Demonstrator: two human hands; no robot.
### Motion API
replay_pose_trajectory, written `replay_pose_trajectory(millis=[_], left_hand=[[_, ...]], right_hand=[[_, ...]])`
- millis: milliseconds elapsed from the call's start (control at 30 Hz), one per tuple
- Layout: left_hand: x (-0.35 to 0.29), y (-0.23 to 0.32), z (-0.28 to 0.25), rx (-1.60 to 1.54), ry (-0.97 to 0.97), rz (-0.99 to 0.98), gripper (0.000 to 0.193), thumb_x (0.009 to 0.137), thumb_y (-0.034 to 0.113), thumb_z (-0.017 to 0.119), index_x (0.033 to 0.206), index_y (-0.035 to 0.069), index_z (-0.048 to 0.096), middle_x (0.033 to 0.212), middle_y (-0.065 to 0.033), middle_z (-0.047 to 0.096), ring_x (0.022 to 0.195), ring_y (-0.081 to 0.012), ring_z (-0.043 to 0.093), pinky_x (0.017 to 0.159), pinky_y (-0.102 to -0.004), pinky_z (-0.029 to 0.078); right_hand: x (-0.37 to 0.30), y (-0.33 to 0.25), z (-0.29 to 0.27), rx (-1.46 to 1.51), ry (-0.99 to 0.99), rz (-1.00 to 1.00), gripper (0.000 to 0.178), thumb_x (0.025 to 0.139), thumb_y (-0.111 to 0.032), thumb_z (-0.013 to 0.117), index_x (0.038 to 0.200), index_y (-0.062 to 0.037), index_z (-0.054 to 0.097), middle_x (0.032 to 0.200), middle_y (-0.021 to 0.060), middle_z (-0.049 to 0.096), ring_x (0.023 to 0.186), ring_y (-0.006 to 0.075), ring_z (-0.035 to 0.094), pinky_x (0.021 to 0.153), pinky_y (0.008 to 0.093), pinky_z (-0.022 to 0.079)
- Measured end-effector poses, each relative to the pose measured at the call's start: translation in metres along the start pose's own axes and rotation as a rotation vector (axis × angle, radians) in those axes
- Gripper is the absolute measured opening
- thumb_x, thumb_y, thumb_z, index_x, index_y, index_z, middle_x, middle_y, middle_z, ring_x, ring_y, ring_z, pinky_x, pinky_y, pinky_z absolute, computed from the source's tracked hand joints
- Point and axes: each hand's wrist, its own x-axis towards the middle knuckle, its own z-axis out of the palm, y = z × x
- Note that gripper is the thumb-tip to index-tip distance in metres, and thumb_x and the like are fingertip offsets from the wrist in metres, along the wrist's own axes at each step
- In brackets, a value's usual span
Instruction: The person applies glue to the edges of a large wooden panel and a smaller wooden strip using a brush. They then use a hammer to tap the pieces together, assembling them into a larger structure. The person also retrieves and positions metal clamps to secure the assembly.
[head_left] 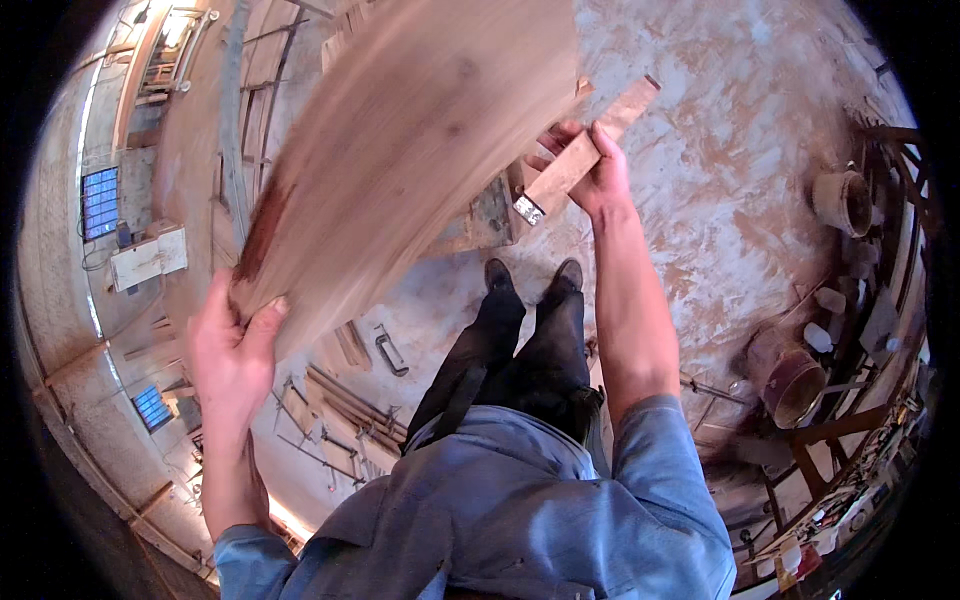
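Left hand [235, 342]: fingers pinched on the near corner of a wooden panel [430, 150], thumb uppermost, presumably to steady its tilt. Right hand [606, 182]: fingers curled round a short wood strip [578, 165], thumb across it, apparently for a secure mid-length hold; contact with the panel, cannot tell. Panel: raised before the body, far end out of view; broad, brown, grained, two darker knots, left edge dark reddish, outline blurred. Strip: narrow, straight, pale, near end whitish with dark speckling. Floor [720, 190], below: one C-clamp [384, 350], lying loose.
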Motion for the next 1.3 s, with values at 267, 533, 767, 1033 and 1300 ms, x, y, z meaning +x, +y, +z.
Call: replay_pose_trajectory(millis=[267, 533, 767, 1033, 1300], left_hand=[[-0.002, -0.001, -0.003, 0.072, 0.032, 0.130, 0.024, 0.077, 0.011, 0.065, 0.094, 0.000, 0.053, 0.073, -0.0200, 0.062, 0.068, -0.0392, 0.060, 0.059, -0.0418, 0.046], [0.005, -0.012, -0.002, 0.221, 0.074, 0.172, 0.023, 0.076, 0.019, 0.062, 0.088, 0.001, 0.055, 0.079, -0.0226, 0.063, 0.077, -0.0419, 0.062, 0.067, -0.0504, 0.047], [0.000, -0.006, -0.001, 0.221, 0.090, 0.133, 0.022, 0.077, 0.020, 0.060, 0.087, 0.002, 0.055, 0.080, -0.0200, 0.065, 0.077, -0.0391, 0.064, 0.068, -0.0505, 0.050], [-0.001, -0.011, 0.005, 0.155, 0.129, 0.181, 0.024, 0.075, 0.025, 0.062, 0.085, 0.004, 0.054, 0.077, -0.0183, 0.064, 0.077, -0.0369, 0.065, 0.067, -0.0499, 0.049], [0.002, -0.010, 0.004, 0.138, 0.153, 0.160, 0.023, 0.074, 0.023, 0.063, 0.083, 0.004, 0.054, 0.077, -0.0172, 0.065, 0.070, -0.0362, 0.065, 0.063, -0.0474, 0.051]], right_hand=[[-0.104, -0.060, 0.113, -0.958, 0.310, -0.467, 0.032, 0.094, -0.027, 0.056, 0.100, 0.0040, 0.054, 0.087, 0.0127, 0.064, 0.075, 0.0205, 0.064, 0.070, 0.0330, 0.052], [-0.167, -0.057, 0.333, -0.758, -0.162, -0.598, 0.026, 0.095, -0.025, 0.055, 0.106, -0.0015, 0.049, 0.084, 0.0101, 0.059, 0.081, 0.0242, 0.061, 0.074, 0.0462, 0.055], [-0.114, 0.012, 0.427, -0.986, -0.255, -0.600, 0.035, 0.088, -0.031, 0.064, 0.098, -0.0030, 0.045, 0.082, 0.0113, 0.054, 0.068, 0.0221, 0.058, 0.058, 0.0420, 0.056], [-0.070, 0.087, 0.447, -1.129, -0.408, -0.574, 0.028, 0.089, -0.023, 0.062, 0.095, -0.0009, 0.046, 0.072, 0.0119, 0.056, 0.057, 0.0224, 0.060, 0.048, 0.0389, 0.055], [-0.049, 0.081, 0.450, -1.215, -0.408, -0.482, 0.035, 0.090, -0.038, 0.058, 0.096, -0.0050, 0.047, 0.064, 0.0092, 0.055, 0.046, 0.0175, 0.055, 0.037, 0.0313, 0.045]])
